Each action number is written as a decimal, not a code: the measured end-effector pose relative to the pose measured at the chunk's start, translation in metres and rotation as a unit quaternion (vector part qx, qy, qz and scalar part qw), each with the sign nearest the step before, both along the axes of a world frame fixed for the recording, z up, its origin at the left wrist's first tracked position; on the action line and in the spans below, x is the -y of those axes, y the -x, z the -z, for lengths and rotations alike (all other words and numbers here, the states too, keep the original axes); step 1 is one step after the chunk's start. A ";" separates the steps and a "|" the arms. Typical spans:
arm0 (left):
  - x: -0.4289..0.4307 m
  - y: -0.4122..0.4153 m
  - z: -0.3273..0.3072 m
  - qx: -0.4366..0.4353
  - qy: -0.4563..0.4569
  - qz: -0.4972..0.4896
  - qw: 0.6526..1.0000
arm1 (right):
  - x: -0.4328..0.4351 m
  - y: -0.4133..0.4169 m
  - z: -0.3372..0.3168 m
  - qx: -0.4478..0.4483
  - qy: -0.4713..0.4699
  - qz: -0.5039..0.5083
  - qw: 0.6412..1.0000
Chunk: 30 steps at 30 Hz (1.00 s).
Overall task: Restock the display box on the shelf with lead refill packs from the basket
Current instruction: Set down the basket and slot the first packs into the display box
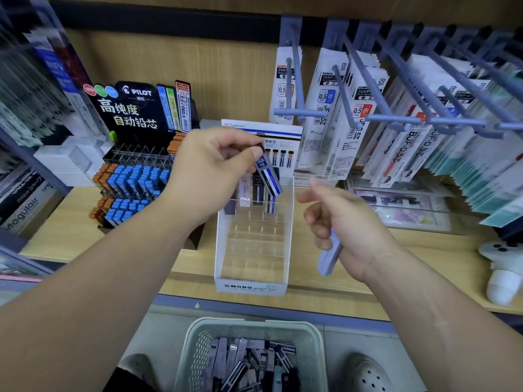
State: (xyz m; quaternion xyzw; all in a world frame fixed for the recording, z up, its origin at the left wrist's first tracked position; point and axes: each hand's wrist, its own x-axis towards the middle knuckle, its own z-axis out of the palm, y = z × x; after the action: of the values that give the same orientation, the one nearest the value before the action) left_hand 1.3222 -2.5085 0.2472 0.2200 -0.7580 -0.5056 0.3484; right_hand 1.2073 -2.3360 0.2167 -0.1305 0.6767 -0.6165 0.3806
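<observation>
A white MONO display box [250, 284] with clear dividers stands on the wooden shelf; several lead refill packs [245, 193] stand in its back row, and the front rows hold nothing. My left hand [212, 171] pinches a blue, white and black refill pack [270, 178], tilted over the back row. To the right of the box, my right hand [339, 222] holds a pale lilac refill pack [329, 253] in its curled fingers, with the index finger pointing left. Below the shelf, a pale green basket [195, 338] holds several more packs [252, 363].
A black Pilot lead display [135, 176] with blue and orange packs stands left of the box. Refill bags hang on grey pegs [368, 114] at the upper right. A white object [503, 267] sits at the shelf's right edge. Shoes [368, 372] flank the basket.
</observation>
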 end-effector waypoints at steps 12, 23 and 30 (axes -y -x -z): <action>-0.005 0.015 0.029 0.089 0.285 0.039 0.954 | -0.006 0.014 -0.007 0.152 0.091 0.055 0.983; -0.020 0.015 0.022 0.083 0.363 -0.020 0.928 | -0.010 0.015 -0.016 0.246 0.223 0.071 0.941; -0.063 0.004 0.020 0.232 -0.036 0.237 0.943 | -0.004 0.009 -0.025 0.242 0.304 0.072 0.919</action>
State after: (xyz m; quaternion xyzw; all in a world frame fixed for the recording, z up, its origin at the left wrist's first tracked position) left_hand 1.3185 -2.4452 0.2267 0.1574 -0.8296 -0.5352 0.0250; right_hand 1.1980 -2.3325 0.2421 -0.0380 0.3514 -0.8313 0.4290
